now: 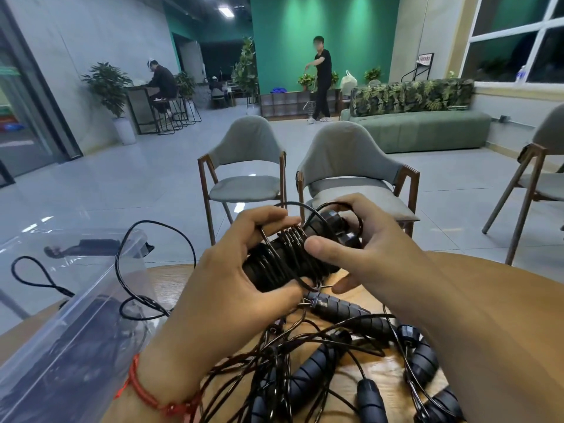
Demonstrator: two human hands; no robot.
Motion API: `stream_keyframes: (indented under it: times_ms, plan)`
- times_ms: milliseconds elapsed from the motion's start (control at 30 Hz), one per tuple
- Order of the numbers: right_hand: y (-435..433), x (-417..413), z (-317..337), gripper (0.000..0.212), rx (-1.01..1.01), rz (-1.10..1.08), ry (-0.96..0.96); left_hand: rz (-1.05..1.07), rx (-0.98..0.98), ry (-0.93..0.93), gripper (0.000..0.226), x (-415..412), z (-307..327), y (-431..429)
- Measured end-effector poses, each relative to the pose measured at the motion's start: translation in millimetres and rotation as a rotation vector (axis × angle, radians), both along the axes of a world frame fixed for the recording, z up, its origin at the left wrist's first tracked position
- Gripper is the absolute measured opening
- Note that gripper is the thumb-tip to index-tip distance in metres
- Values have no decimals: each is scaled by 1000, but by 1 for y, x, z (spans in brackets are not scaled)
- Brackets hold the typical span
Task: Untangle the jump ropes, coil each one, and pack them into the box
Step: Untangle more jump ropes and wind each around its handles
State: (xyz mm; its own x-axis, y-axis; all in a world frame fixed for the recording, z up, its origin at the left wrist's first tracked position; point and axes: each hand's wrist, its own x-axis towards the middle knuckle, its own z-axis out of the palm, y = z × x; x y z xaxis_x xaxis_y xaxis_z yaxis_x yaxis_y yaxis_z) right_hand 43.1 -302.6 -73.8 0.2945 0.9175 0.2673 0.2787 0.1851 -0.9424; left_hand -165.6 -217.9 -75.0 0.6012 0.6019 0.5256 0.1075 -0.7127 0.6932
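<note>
My left hand (241, 270) grips a pair of black jump rope handles (293, 254) with thin black cord wound round them in several turns. My right hand (360, 239) holds the upper end of the same bundle, thumb pressed on the wound cord and fingers curled over the handle caps. A loose loop of cord (146, 257) trails to the left from the bundle. Below my hands, a tangle of black cords and ribbed handles (320, 361) lies on the wooden table (171, 282). The clear plastic box (61, 315) stands at the left.
Two grey chairs (244, 166) (351, 172) stand just beyond the table, a third (543, 178) at the right. A green sofa (421, 129) sits further back. People are in the far room, one standing (320, 77), one seated (161, 83).
</note>
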Motion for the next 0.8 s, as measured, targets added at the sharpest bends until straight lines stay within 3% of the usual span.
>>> stream_keyframes:
  times_ms: [167,300,400,567,667,800]
  plan:
    - [1,-4,1,50,119,-8,41,-15,-210,85,75,-2,-2,6]
    - [-2,-5,2,48,191,10,61,-118,-696,-34,22,9,7,14]
    - [-3,-5,1,46,251,6,-12,-91,-770,-145,33,8,7,6]
    - [-6,-9,1,47,281,99,-153,-267,-1016,-153,45,-4,4,8]
    - [-9,-12,4,48,346,179,-123,-389,-1115,-163,37,-10,4,1]
    - [-11,-19,5,49,347,238,-83,-581,-1322,-78,53,-18,8,-16]
